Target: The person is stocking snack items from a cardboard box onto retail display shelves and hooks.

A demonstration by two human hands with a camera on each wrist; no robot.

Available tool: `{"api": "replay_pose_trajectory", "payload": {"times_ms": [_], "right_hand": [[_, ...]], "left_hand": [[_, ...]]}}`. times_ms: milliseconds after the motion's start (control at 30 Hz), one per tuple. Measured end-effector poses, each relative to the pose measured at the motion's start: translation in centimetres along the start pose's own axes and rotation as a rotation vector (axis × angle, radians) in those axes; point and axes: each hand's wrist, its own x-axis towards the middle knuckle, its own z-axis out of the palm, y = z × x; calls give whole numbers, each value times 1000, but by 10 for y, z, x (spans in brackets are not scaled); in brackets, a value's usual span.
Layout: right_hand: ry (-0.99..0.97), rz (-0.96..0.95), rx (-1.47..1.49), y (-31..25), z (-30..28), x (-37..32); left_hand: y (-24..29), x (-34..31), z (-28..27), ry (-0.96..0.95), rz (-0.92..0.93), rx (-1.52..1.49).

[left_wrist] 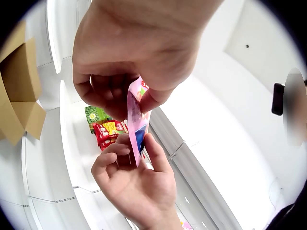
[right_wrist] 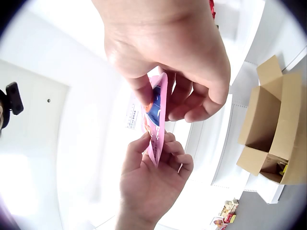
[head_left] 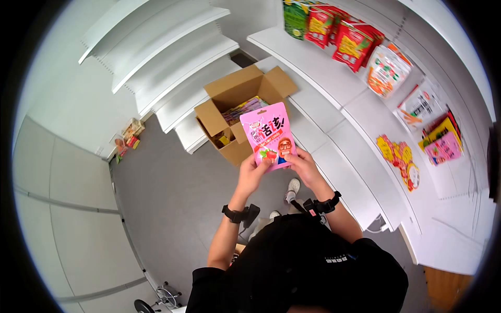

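A pink candy pouch (head_left: 269, 130) with black lettering and a cartoon face is held up in front of the body, its printed front showing in the head view. My left hand (head_left: 250, 175) pinches one lower corner, thumb on the front and fingers behind. The opposite lower corner is gripped by my right hand (head_left: 307, 169) in the same way. Seen edge-on in the left wrist view, the pouch (left_wrist: 136, 120) stands between the thumb and fingers of both hands. Beyond it in the head view is an open cardboard box (head_left: 237, 151) with packets inside.
White shelves (head_left: 313, 73) on the right hold red snack bags (head_left: 355, 44), a green bag (head_left: 296, 20), white bags (head_left: 387, 70) and another pink pouch (head_left: 443, 148). A yellow-pink cutout sign (head_left: 401, 159) lies there too. Several packets (head_left: 129, 138) sit on the floor by the left wall.
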Motion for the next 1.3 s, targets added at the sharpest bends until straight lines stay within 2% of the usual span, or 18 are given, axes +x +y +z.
{"api": "replay_pose_trajectory", "payload": {"times_ms": [367,567,767,933,1100,1300], "right_hand": [[141,-137,47,-35,-65,-87],[308,-169,15,-75,-130,-154],[388,-225,-34,-102,-200,-220],[441,-250,-82,-110,-239,-264],[524,-334,22,-109,-269,-287],[704,-509,66,-137,-308,-301]], "left_hand": [[3,-1,102,-207,-18,43],[-8,10,196,-365,3,106],[-25,10,291,-491,8,101],[-35,9,347,-592,-27,152],[-57,9,386,-559,51,100],[-60,8,381,-370,41,18]]}}
